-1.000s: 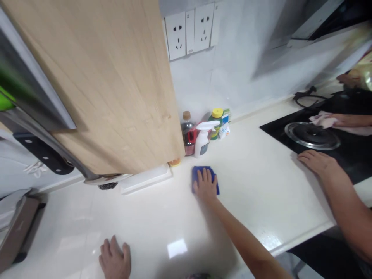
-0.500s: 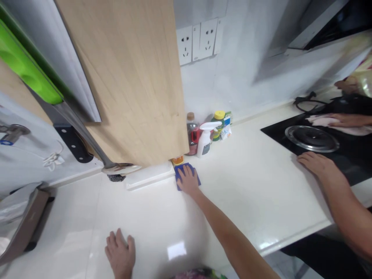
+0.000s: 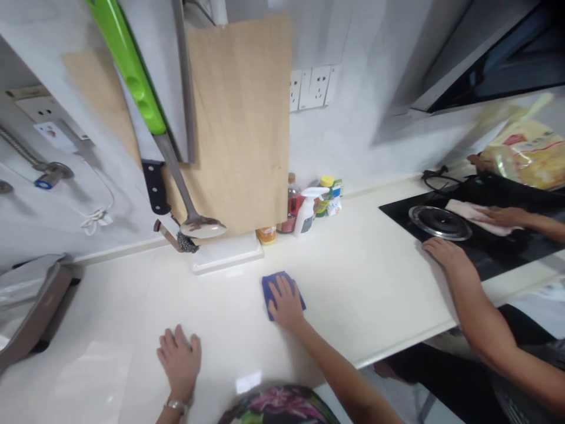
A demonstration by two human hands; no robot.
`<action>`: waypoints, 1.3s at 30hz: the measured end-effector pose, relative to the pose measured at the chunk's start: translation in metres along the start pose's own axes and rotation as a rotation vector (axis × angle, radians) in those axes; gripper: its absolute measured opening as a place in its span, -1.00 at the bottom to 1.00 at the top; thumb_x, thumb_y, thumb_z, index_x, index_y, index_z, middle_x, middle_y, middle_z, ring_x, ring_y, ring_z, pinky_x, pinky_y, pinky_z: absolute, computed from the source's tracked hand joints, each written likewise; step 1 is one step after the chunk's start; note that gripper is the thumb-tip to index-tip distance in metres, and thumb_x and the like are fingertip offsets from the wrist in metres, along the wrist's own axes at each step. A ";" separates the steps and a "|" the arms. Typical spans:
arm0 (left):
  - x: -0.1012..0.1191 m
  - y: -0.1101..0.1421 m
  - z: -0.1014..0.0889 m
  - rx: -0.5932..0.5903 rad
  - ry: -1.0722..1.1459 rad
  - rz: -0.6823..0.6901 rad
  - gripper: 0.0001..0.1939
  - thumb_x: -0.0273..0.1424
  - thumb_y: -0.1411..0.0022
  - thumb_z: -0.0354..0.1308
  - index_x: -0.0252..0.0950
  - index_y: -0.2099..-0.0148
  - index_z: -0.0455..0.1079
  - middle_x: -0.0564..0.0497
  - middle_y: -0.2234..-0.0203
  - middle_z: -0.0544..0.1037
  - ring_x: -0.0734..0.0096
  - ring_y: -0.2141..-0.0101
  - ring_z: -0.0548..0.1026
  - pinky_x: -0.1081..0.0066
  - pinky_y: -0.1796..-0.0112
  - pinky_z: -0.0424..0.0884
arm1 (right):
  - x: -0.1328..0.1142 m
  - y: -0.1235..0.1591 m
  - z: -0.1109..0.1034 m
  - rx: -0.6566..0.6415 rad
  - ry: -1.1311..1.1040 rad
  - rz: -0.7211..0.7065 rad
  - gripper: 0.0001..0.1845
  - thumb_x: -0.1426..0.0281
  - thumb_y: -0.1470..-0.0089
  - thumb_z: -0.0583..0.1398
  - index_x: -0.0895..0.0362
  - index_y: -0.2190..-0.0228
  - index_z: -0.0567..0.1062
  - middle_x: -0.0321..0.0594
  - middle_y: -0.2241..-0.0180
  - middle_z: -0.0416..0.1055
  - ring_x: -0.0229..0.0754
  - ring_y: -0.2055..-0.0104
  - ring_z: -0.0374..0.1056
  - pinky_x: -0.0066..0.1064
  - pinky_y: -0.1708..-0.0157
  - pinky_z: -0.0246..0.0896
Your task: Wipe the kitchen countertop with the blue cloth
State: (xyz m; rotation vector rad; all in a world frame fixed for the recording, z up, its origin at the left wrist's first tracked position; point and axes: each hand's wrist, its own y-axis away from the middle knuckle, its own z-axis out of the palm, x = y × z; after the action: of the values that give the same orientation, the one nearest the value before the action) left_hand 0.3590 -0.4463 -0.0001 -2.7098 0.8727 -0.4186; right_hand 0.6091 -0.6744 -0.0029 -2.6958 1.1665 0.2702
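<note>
My right hand (image 3: 286,303) presses on a folded blue cloth (image 3: 270,281), holding it against the white countertop (image 3: 212,330). The fingers reach forward over the cloth, and the palm covers its lower part. To the left, my left hand (image 3: 179,359) lies open on the countertop with its fingers a little apart, touching nothing else. A bracelet (image 3: 176,406) circles that wrist. Beyond the cloth stand an orange-labelled container (image 3: 266,235) and a white spray bottle (image 3: 305,215).
At the right, a co-worker's hands rest by the black cooktop (image 3: 485,259), one on a pale pink cloth (image 3: 463,211). A wooden board (image 3: 241,118) and a green-handled ladle (image 3: 141,100) hang in front. A grey-brown rack (image 3: 30,318) stands at left.
My right hand has drawn the blue cloth back toward me, away from the container and white base by the wall. My view has shifted. My left hand still lies on the countertop.
</note>
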 end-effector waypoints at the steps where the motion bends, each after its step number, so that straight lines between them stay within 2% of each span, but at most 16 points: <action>1: 0.001 0.000 -0.001 -0.001 0.002 0.001 -0.33 -0.20 -0.37 -0.19 -0.63 -0.30 0.23 -0.58 -0.29 0.19 -0.25 -0.37 0.02 -0.21 -0.26 0.01 | -0.003 0.013 0.000 0.007 0.006 -0.010 -0.33 0.14 -0.26 0.00 0.05 -0.34 0.16 -0.04 -0.42 -0.05 0.12 -0.45 -0.12 0.15 -0.40 -0.32; 8: 0.001 0.003 -0.004 -0.038 0.035 0.001 -0.33 -0.20 -0.40 -0.20 -0.64 -0.32 0.19 -0.61 -0.30 0.15 -0.31 -0.37 -0.01 -0.24 -0.26 -0.02 | -0.013 0.093 -0.001 0.013 0.023 -0.016 -0.33 0.15 -0.27 -0.01 0.03 -0.35 0.11 -0.08 -0.43 -0.06 0.09 -0.46 -0.14 0.13 -0.41 -0.32; 13: -0.004 0.004 -0.002 -0.093 0.090 -0.008 -0.34 -0.21 -0.41 -0.17 -0.63 -0.34 0.16 -0.61 -0.32 0.09 -0.32 -0.38 -0.06 -0.26 -0.27 -0.07 | -0.019 0.128 0.002 0.034 0.098 0.054 -0.32 0.21 -0.25 -0.01 0.04 -0.36 0.10 -0.09 -0.43 -0.05 0.10 -0.45 -0.12 0.13 -0.40 -0.30; 21: -0.016 0.009 0.003 -0.129 0.199 0.001 -0.37 -0.23 -0.40 -0.08 -0.55 -0.36 0.17 -0.54 -0.38 0.00 -0.30 -0.41 -0.16 -0.25 -0.29 -0.15 | -0.044 0.140 0.014 0.064 0.151 0.214 -0.32 0.21 -0.25 -0.01 0.10 -0.34 0.13 0.00 -0.42 -0.02 0.14 -0.45 -0.12 0.17 -0.38 -0.26; 32: -0.026 0.013 0.009 -0.144 0.288 0.058 -0.48 -0.32 -0.36 -0.01 -0.42 -0.29 0.33 -0.44 -0.39 0.00 -0.34 -0.41 -0.25 -0.30 -0.29 -0.21 | -0.111 0.158 0.028 0.024 0.197 0.277 -0.31 0.17 -0.28 -0.08 0.14 -0.35 0.11 0.02 -0.43 -0.10 0.17 -0.47 -0.17 0.20 -0.37 -0.23; 39: -0.030 0.013 0.009 -0.168 0.338 0.135 -0.52 -0.37 -0.34 0.02 -0.41 -0.24 0.39 -0.34 -0.39 0.11 -0.24 -0.41 -0.12 -0.24 -0.32 -0.13 | -0.130 0.152 0.035 0.022 0.216 0.275 -0.31 0.18 -0.27 -0.07 0.14 -0.35 0.10 0.04 -0.42 -0.07 0.19 -0.46 -0.14 0.24 -0.36 -0.20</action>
State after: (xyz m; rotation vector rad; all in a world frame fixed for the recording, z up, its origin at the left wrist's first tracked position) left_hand 0.3315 -0.4372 -0.0183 -2.7511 1.2211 -0.8241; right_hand 0.4071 -0.6769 -0.0206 -2.5919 1.5942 0.0029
